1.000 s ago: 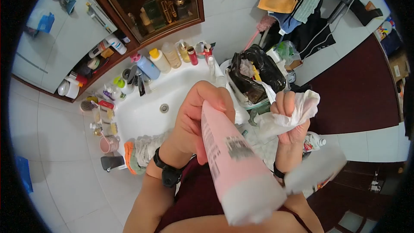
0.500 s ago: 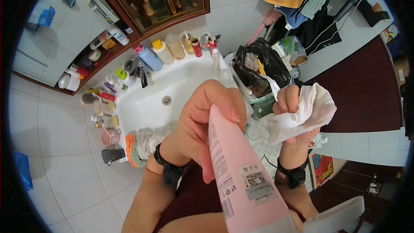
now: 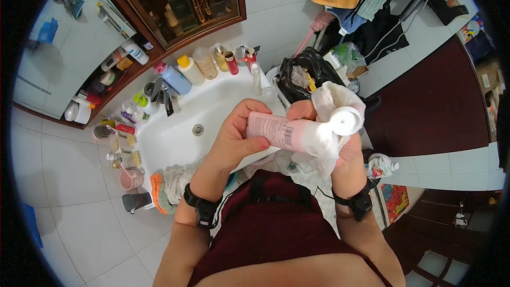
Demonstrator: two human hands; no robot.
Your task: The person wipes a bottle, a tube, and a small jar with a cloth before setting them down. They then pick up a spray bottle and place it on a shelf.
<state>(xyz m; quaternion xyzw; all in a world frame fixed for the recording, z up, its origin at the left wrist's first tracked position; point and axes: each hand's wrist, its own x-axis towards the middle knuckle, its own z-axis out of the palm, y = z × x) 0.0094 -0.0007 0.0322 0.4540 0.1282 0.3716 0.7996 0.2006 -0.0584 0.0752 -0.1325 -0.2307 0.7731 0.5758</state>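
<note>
A pink squeeze tube (image 3: 273, 131) with printed text and a barcode lies tilted above the sink's front right corner. My left hand (image 3: 229, 135) grips its flat end between thumb and fingers. At the other end sits a white cap (image 3: 345, 121), whose round face points up toward me. My right hand (image 3: 348, 151) is closed around a crumpled white cloth or tissue (image 3: 336, 97), which wraps the cap end of the tube. Most of the right fingers are hidden by the cloth and tube.
A white sink (image 3: 223, 95) lies ahead, with several bottles (image 3: 190, 70) along its back rim. A black-lined bin (image 3: 292, 77) stands right of it. Folded cloths (image 3: 178, 185) rest on the sink's near left edge. A mirrored cabinet (image 3: 69, 48) hangs at upper left.
My left hand has lowered the tube away from the camera and turned it crosswise. My right hand has brought the white cloth left, against the tube's cap end.
</note>
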